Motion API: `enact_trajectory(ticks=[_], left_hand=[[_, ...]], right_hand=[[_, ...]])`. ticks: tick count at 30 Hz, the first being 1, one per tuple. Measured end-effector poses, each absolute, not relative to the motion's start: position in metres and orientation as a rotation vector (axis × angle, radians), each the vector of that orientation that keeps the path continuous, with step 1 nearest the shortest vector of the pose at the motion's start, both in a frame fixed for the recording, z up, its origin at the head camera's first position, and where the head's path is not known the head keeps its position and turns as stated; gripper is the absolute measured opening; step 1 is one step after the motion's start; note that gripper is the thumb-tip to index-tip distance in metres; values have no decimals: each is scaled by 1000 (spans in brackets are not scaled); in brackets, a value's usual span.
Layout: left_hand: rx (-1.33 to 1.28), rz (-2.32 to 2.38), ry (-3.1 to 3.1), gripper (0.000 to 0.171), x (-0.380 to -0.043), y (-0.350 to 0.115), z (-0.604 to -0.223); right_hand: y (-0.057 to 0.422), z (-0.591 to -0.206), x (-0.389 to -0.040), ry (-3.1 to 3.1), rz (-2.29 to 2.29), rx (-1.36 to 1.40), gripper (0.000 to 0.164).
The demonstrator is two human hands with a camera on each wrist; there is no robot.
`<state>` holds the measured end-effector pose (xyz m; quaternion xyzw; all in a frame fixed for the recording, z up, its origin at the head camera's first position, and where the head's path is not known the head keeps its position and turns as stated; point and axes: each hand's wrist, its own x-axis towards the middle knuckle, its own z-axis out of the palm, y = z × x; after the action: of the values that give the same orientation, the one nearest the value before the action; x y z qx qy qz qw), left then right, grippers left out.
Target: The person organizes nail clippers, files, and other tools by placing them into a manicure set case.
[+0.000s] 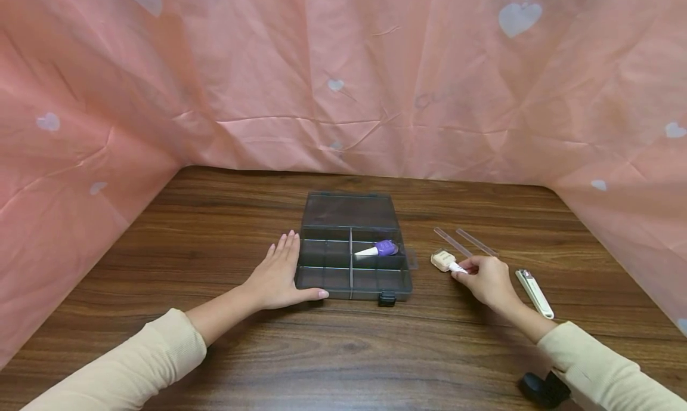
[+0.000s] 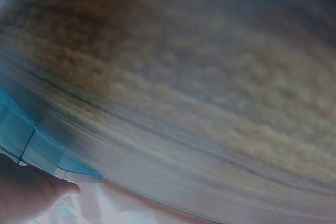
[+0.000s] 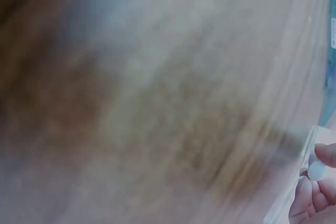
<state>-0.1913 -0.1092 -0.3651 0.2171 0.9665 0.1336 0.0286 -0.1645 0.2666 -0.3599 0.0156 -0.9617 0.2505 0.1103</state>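
Note:
A dark see-through divider box (image 1: 325,277) lies with its lid raised at the back. My left hand (image 1: 275,274) rests along its left side, fingers straight and thumb at the front edge. A purple nail polish bottle (image 1: 385,248) with a white cap lies in the back right compartment. Right of the box, my right hand (image 1: 487,279) pinches the white cap of a beige nail polish bottle (image 1: 443,260). In the right wrist view, thumb and fingertips meet around that cap (image 3: 316,171). The left wrist view shows the left thumb (image 2: 39,187) against the box.
Two clear divider strips (image 1: 452,241) lie behind my right hand, and another clear piece (image 1: 411,258) sits at the box's right side. Nail clippers (image 1: 535,294) lie to the right of that hand. A pink curtain (image 1: 354,89) surrounds the wooden table (image 1: 343,345).

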Motion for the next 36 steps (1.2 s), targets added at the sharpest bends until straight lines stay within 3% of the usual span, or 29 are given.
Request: enact_trajectory(ticks=[20,36], left_hand=[[658,406,2971,122,-190,-109,-364],[663,407,2975,121,-191,-109,-364]], right_hand=[[271,-345,-172,-2836,807,88,17],[272,-327,-177,-2806,1078,159,27]])
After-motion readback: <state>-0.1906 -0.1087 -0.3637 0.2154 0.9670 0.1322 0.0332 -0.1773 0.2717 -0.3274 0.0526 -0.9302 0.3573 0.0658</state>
